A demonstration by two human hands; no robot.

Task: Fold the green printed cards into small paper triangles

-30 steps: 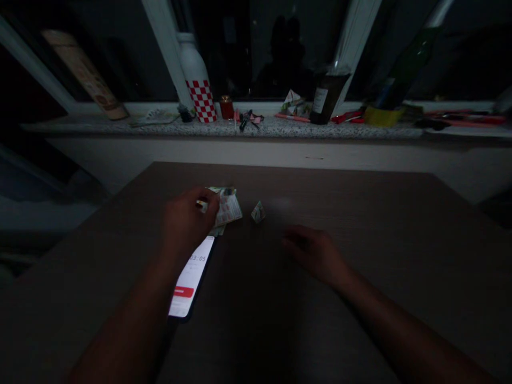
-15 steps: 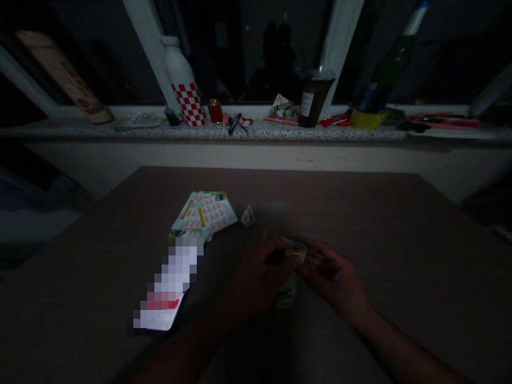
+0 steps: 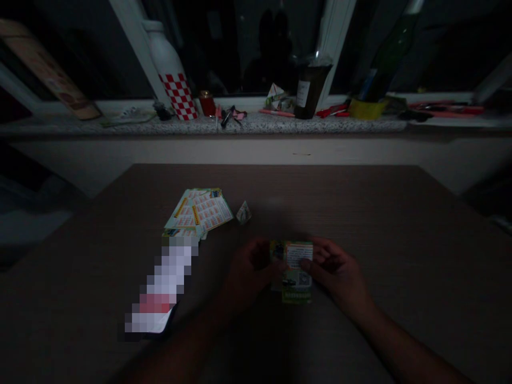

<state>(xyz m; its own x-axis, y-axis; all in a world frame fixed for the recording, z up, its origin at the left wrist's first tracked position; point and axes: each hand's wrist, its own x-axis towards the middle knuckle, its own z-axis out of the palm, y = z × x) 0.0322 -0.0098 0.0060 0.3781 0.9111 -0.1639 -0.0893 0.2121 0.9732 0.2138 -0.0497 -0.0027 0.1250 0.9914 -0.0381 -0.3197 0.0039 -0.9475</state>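
Left hand (image 3: 250, 277) and right hand (image 3: 342, 274) pinch a green printed leaflet (image 3: 296, 290), perhaps folded in this dimness. A white text panel (image 3: 298, 252) lies far, a QR code (image 3: 304, 279) nearer right.

Dim light, dark windows (image 3: 224, 53), speckled sill (image 3: 264, 126), brown table (image 3: 352, 208).

Left hand (image 3: 250, 274) pinching the leaflet (image 3: 298, 253) at left, right hand (image 3: 342, 274) at right, thumbs (image 3: 316, 271) across its face! Left of the leaflet lies the phone (image 3: 166, 282), pixelated; beyond the leaflet and leftward, a paper pyramid (image 3: 244, 213), then a fanned pile (image 3: 200, 210); farther behind, left of the leaflet, a chequered bottle (image 3: 176, 88) on the sill (image 3: 264, 126).
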